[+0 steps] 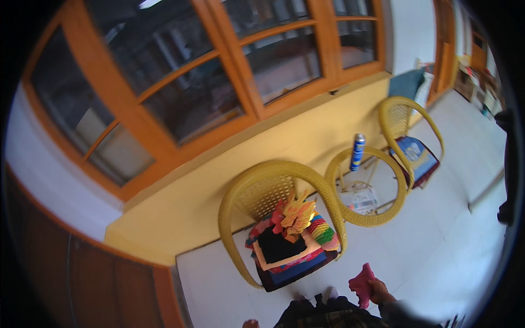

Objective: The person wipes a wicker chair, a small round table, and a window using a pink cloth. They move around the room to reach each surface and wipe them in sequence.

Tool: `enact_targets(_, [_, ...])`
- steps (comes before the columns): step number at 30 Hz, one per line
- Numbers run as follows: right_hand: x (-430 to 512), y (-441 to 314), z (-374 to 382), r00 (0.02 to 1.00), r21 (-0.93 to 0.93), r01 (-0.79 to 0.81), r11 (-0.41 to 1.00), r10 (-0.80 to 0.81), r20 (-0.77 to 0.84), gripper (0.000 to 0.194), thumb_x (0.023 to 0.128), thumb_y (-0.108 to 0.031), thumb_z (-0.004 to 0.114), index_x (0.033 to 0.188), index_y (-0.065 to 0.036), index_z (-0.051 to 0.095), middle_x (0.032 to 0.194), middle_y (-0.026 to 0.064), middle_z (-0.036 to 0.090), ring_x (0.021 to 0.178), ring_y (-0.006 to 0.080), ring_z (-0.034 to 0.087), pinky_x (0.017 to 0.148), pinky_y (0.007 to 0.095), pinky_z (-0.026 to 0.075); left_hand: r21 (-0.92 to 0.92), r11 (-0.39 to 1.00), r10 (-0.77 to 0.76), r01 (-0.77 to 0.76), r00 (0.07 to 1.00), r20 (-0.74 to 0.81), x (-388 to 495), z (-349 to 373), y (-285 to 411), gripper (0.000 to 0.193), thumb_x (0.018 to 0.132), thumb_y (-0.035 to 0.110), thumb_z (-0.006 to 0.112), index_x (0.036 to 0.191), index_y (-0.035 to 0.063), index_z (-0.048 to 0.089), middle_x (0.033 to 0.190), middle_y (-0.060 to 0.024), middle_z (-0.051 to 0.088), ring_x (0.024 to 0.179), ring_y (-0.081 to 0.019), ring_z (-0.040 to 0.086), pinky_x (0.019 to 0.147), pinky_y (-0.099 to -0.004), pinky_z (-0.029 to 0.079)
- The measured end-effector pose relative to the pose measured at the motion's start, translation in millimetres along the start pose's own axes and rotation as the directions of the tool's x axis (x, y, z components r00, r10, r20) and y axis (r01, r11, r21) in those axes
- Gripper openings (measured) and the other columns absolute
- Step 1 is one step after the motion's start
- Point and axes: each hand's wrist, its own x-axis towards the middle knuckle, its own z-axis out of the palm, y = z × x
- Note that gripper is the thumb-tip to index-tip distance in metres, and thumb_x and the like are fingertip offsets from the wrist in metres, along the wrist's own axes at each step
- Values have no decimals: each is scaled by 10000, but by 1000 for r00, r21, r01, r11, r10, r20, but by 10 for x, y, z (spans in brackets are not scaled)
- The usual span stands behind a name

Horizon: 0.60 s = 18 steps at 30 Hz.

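My right hand (380, 291) grips a crumpled pink cloth (362, 284) low in the view, to the right of my feet. Only a small part of my left hand (251, 324) shows at the bottom edge, so its fingers cannot be made out. Directly before me stands a wicker armchair (283, 165). On its seat lies a stack of folded cloth with a black piece (279, 247) on top. An orange-yellow dragon-head figure (297, 217) rests at the back of the stack, beside a colourful striped item (324, 231).
A round glass-topped wicker table (366, 222) holds a blue spray can (357, 152). Beyond it stands another wicker chair (393, 117) with a blue cushion (416, 156). Wood-framed windows (254, 88) line the yellow wall (197, 217). A brown wooden door (94, 283) is at left.
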Motion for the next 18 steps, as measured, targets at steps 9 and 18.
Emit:
enact_targets(9, [184,-252,-341,996,-49,9,999,-4,87,510,873,-242,505,1327,-37,396,1133,210,589,938,392,606,785,536,521,-310,939,-191,146,974,-121,-381,327,790,183,767,234,652,817,77,573,873,-120,619,860,-348,614,691,-465,510])
enact_targets(18, [249,-230,-177,967,-153,39,987,2,256,477,876,-303,528,1248,-12,462,1046,193,624,876,340,629,757,488,536,-339,785,-480,520,854,200,-1618,849,1012,229,756,305,624,795,80,612,813,-117,646,827,-347,641,693,-461,515])
